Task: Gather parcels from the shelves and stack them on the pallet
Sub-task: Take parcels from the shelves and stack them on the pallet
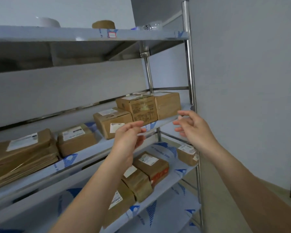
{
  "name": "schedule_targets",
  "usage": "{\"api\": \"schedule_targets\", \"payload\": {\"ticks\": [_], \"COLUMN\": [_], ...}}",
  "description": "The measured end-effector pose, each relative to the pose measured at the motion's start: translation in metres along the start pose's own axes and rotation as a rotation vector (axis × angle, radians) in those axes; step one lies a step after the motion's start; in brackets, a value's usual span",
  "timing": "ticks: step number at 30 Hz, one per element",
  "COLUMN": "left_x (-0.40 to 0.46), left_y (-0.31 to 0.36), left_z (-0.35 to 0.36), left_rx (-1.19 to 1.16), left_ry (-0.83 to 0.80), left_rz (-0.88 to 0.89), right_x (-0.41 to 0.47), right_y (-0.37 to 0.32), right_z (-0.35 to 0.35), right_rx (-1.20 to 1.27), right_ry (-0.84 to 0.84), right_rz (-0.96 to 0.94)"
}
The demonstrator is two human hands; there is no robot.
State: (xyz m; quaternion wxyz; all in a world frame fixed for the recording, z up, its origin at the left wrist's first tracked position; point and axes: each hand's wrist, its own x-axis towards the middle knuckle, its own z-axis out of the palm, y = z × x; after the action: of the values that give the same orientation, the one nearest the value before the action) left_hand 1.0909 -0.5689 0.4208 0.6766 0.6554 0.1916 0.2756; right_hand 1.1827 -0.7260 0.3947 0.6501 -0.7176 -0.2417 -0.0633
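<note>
1. On the middle shelf [166,121] of a steel rack, at its right end, stand two brown cardboard parcels side by side and touching: a printed parcel [138,107] on the left and a plain parcel [167,104] on the right, close to the rack's front right post [189,64].
2. Both bare hands are raised in front of that shelf's front edge, just below these two parcels, and neither hand holds anything.
3. The left hand [128,137] is below and slightly left of the printed parcel. Its fingers [136,123] point up and to the right, loosely together and lightly bent, their tips near the parcel's lower front edge; whether they touch it cannot be told.
4. The right hand [194,127] is below and right of the plain parcel, near the post. Its fingers [183,113] are spread and relaxed, pointing left toward the parcel's lower right corner, apart from it.
5. Left of the printed parcel on the same shelf lie more parcels: a labelled box [112,122] touching it, then a flatter parcel [76,139], then a stack of padded envelopes [22,155] at the far left.
6. On the shelf below the middle shelf lie further labelled parcels [150,165], partly hidden by the left forearm.
7. On the shelf above the middle shelf sits a roll of brown twine [103,24].
</note>
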Motion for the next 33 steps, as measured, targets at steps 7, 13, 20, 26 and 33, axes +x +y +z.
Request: {"api": "schedule_targets", "payload": {"ticks": [7, 13, 20, 26, 33], "left_x": [0.120, 0.189, 0.228, 0.242, 0.244], "left_y": [0.004, 0.001, -0.014, -0.029, -0.032], "left_z": [0.051, 0.088, 0.118, 0.131, 0.139], "left_rx": [0.250, 0.467, 0.922, 1.182, 1.003], "left_ry": [-0.015, -0.058, 0.093, 0.218, 0.306], "left_rz": [0.395, 0.633, 0.789, 0.785, 0.808], "right_x": [0.116, 0.185, 0.253, 0.280, 0.292], "right_y": [0.031, 0.063, 0.088, 0.109, 0.122], "right_z": [0.005, 0.003, 0.015, 0.016, 0.017], "right_rx": [-0.072, -0.080, 0.031, 0.132, 0.260], "right_ry": [0.095, 0.163, 0.086, -0.013, -0.070], "right_rz": [-0.031, -0.003, 0.085, 0.064, 0.066]}}
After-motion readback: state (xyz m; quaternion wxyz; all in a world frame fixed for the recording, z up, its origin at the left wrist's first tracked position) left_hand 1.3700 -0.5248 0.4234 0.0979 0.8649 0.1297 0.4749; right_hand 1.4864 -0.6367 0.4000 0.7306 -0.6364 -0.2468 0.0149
